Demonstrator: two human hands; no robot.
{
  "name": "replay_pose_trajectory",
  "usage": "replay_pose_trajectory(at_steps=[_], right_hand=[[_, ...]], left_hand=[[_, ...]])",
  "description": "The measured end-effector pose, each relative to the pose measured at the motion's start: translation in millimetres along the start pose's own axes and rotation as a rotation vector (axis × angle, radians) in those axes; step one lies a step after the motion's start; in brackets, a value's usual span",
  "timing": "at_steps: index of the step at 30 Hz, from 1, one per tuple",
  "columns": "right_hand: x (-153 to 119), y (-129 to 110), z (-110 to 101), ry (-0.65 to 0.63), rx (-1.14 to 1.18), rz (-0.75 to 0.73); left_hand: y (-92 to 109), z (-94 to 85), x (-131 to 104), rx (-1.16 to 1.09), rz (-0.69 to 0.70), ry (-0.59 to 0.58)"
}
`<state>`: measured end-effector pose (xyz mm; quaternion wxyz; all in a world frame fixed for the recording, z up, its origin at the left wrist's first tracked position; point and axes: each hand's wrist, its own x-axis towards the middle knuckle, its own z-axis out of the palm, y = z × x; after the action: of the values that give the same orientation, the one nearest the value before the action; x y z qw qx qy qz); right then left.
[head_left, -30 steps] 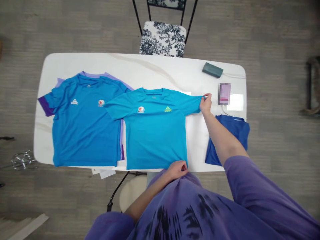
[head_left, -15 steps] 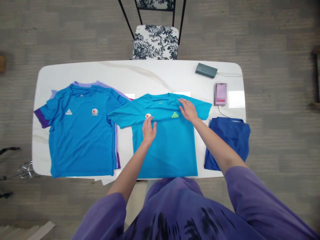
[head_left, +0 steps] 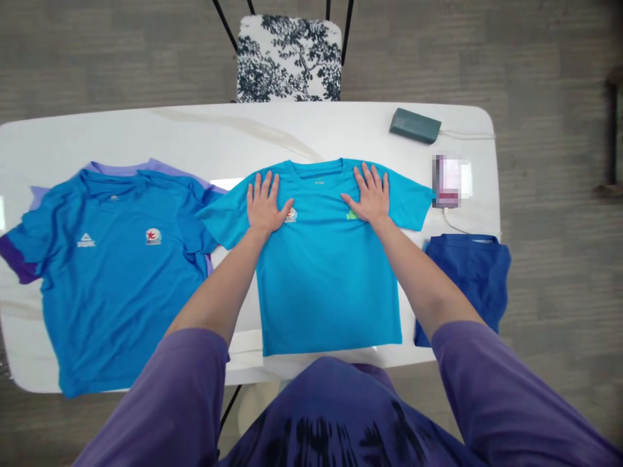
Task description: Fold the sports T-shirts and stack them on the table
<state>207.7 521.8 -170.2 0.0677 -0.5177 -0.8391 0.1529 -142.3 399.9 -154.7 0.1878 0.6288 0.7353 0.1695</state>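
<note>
Left hand: the bare left hand (head_left: 265, 206) lies flat with fingers spread, near the collar, its thumb at the round red-and-white badge (head_left: 291, 215).
Right hand: the bare right hand (head_left: 372, 196) is spread likewise on the other shoulder, partly covering the green chest logo (head_left: 351, 215).
Shirt under the hands: a bright turquoise-blue short-sleeved fabric T-shirt (head_left: 328, 279), laid out front up at the middle of the glossy white, round-cornered worktop (head_left: 121, 133), collar away from the wearer of the purple sleeves.
Beside the left arm: a deeper-blue fabric T-shirt (head_left: 117, 279) over a lilac garment (head_left: 121, 170); the turquoise sleeve meets its edge.
Beside the right arm: a folded navy-blue cloth garment (head_left: 464, 279), partly behind the forearm.
Far right corner: a dark-green oblong block (head_left: 415, 126) with a pale cable.
</note>
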Motion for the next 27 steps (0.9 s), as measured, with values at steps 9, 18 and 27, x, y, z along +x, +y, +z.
replay_pose_trajectory(at_steps=[9, 18, 27], right_hand=[[-19, -17, -21, 0.029, 0.156, 0.122], [-414, -89, -33, -0.019, 0.333, 0.482], [-505, -218, -4, 0.096, 0.295, 0.602]], left_hand=[[23, -4.4, -15, -0.127, 0.107, 0.051], [47, 4.7, -381, -0.204, -0.202, -0.159], [-36, -64.2, -370, -0.183, -0.233, -0.029]])
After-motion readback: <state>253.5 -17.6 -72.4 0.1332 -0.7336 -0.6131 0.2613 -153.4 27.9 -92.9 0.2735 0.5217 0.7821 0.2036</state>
